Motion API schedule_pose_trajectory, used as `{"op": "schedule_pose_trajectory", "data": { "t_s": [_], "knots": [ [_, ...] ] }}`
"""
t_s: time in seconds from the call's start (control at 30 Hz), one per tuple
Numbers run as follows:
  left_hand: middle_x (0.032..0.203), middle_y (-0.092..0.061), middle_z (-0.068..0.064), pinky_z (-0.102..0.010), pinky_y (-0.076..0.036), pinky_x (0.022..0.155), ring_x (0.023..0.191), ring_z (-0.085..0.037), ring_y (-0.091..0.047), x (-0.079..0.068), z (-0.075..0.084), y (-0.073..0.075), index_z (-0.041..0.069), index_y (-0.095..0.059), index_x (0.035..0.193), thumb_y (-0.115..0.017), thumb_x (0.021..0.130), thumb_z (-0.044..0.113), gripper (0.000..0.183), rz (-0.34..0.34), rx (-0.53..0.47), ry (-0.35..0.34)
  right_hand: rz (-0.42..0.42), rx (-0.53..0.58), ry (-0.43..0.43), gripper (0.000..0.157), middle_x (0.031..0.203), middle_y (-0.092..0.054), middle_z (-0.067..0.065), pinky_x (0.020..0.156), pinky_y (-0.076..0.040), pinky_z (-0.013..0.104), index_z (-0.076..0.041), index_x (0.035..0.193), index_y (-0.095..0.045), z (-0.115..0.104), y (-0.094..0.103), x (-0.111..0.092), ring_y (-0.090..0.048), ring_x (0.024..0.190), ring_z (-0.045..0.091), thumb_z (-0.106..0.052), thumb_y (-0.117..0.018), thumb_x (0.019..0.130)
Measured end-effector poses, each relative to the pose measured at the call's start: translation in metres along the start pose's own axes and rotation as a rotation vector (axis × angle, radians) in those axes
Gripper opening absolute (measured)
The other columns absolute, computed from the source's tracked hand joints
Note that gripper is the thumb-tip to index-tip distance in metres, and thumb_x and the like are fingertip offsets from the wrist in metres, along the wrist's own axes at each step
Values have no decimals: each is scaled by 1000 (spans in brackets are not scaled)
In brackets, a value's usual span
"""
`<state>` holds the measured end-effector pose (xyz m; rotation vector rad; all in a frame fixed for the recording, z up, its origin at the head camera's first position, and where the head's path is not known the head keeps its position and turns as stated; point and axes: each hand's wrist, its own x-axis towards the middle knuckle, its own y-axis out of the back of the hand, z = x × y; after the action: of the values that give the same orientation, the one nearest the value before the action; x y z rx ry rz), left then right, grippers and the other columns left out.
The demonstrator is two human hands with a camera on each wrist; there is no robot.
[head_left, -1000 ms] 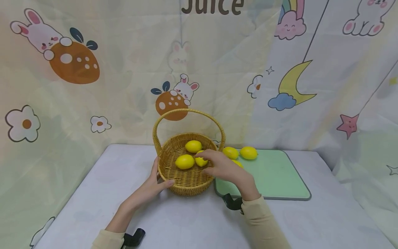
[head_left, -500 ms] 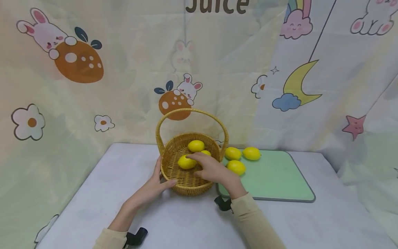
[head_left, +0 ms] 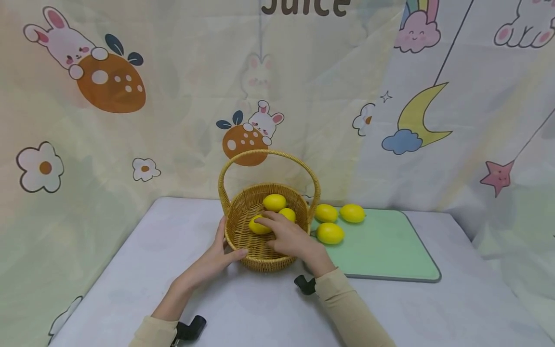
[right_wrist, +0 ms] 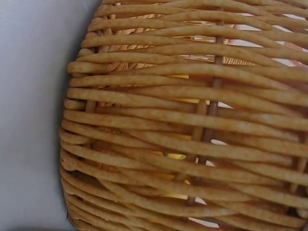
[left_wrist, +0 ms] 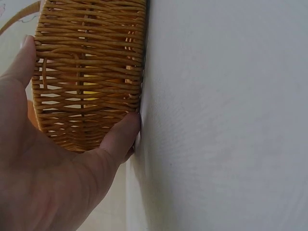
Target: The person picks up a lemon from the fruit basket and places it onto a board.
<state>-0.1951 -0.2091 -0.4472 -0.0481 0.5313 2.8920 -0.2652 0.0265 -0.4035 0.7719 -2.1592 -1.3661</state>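
My left hand gripped the round golden wicker basket; inside it, my right hand lay over an oval yellow lemon, grip unclear. Probably repositioning fruit, I next needed a gentle pinch.

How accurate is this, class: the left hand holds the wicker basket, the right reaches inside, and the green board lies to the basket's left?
One error: the green board lies to the right of the wicker basket, as the head view shows. The rest stands.
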Motion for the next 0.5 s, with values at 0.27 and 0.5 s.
{"op": "schedule_pose_trajectory", "data": {
  "t_s": [0.27,0.5],
  "knots": [
    [166,16,6,-68,-11,119,155,-36,-2,0,0,0,51,21,150,-68,92,42,106,-1,2,-11,22,-1,19,55,154,-43,5,111,-43,45,-22,140,-58,-1,1,-3,-43,141,25,-7,-68,88],
    [166,17,6,-67,-11,119,156,-35,-2,-1,-1,1,52,22,149,-68,92,43,106,1,3,4,28,-7,48,54,150,-46,5,109,-45,42,-20,139,-59,-2,0,-2,-48,134,23,-5,-69,87]
  ]
}}
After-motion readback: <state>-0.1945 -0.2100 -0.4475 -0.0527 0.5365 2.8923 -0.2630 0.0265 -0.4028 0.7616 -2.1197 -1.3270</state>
